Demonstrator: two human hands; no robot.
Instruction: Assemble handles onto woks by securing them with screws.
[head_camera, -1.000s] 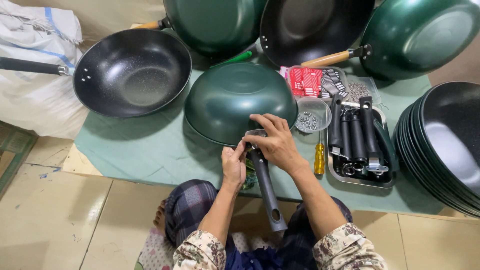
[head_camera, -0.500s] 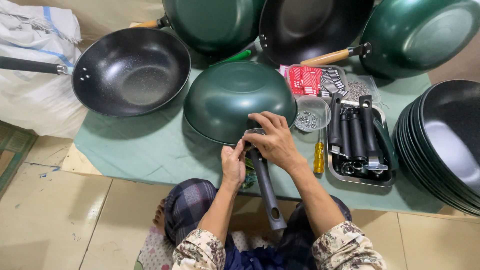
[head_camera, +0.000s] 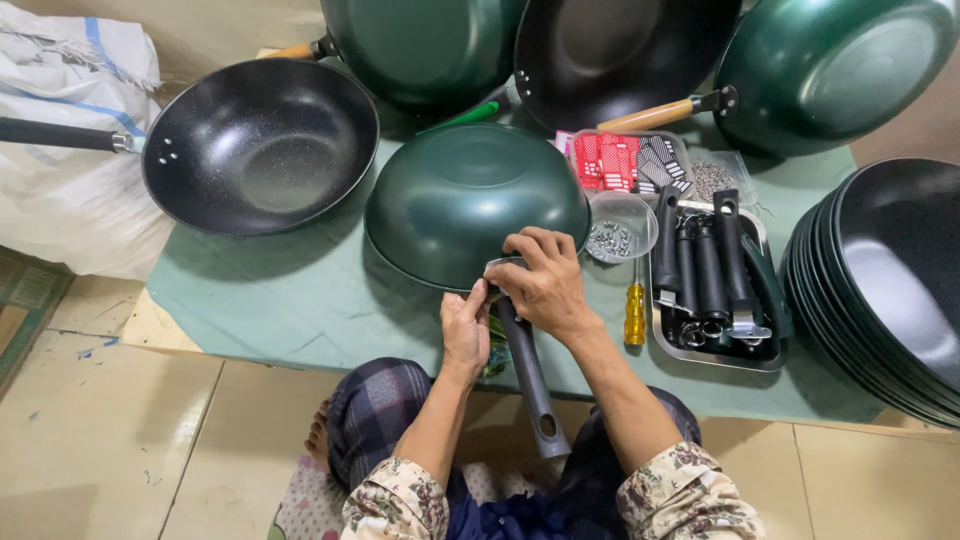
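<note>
The green cloth (head_camera: 300, 300) is covering the low tabletop, and lots of pans are sitting on it. A tall stack of black woks (head_camera: 890, 290) is leaning at the right side. A black wok (head_camera: 260, 145) with its handle already on is lying open side up at the left.

In the middle, a green wok (head_camera: 470, 200) is lying upside down, with its rim close to the person. A black handle (head_camera: 528, 375) is pointing from that rim back toward the person's lap.

The right hand (head_camera: 545, 285) is pressing down over the spot where the handle meets the wok, fingers curled around the joint. The left hand (head_camera: 466, 330) is pinching something tiny right beside it; it is too small to tell what.

To do this well, the handle should be staying straight and snug against the rim while the small part is going in. The wok should not be wobbling.

A metal tray (head_camera: 712, 350) of more black handles is sitting to the right. A yellow screwdriver (head_camera: 635, 310) is lying near the right hand. A clear cup of screws (head_camera: 615, 232) is sitting just behind it.
</note>
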